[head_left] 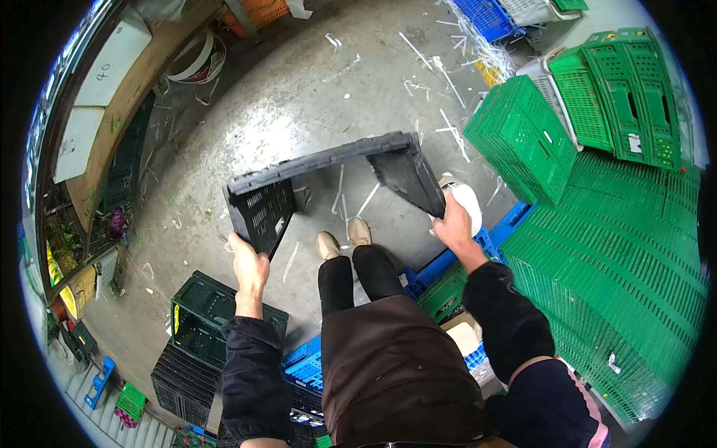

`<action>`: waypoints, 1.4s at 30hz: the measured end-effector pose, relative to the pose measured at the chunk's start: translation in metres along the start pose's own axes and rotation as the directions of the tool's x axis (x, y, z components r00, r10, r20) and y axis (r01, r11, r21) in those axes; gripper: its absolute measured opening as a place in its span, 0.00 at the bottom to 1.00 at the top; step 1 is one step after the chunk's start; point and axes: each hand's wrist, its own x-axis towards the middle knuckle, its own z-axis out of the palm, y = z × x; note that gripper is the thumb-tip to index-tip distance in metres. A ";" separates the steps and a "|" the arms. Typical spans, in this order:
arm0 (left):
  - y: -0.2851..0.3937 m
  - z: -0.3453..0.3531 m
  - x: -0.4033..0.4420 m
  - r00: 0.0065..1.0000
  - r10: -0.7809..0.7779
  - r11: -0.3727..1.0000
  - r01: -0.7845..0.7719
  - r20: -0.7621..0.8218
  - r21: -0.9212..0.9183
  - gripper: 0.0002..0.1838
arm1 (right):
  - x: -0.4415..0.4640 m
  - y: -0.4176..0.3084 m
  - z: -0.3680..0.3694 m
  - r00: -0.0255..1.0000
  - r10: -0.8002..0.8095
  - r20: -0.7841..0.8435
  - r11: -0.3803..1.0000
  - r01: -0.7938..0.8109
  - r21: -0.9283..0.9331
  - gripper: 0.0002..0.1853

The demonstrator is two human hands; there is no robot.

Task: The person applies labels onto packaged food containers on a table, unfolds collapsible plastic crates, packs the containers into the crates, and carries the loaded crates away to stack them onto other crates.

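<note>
A black plastic crate (325,164), partly folded, hangs in front of me above the floor, with its two end panels spread apart. My left hand (250,267) grips the lower edge of its left panel. On the other side, my right hand (455,224) is closed round the edge of the right panel. Between the panels the concrete floor and my shoes (359,231) show through. A dark green crate (213,310) stands on a black stack (183,381) below my left hand. Something white and round (468,205) is behind my right hand.
Tall stacks of green crates (597,246) fill the right side, with blue crates (515,220) along their edge. Pale strips (452,134) litter the concrete floor (299,89). A wooden-edged bench (127,97) runs along the left. A bucket (202,60) stands at the upper left.
</note>
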 end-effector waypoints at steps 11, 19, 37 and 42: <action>0.018 0.004 0.017 0.966 -0.157 0.982 0.129 0.206 0.141 0.49 | 0.013 -0.020 0.000 0.970 0.209 0.121 0.969 -0.189 -0.157 0.31; 0.017 0.018 0.026 0.937 -0.144 0.989 0.125 0.317 0.079 0.54 | 0.017 -0.009 0.000 0.956 0.223 0.192 0.973 -0.231 0.019 0.34; 0.037 0.006 0.014 0.830 -0.330 0.937 0.345 0.449 0.051 0.60 | 0.014 0.005 0.026 0.991 0.127 0.045 0.970 -0.115 -0.212 0.41; 0.039 0.008 0.016 0.889 -0.205 0.973 0.229 0.409 -0.010 0.54 | 0.024 -0.030 0.025 0.944 0.303 0.133 0.951 -0.291 -0.106 0.37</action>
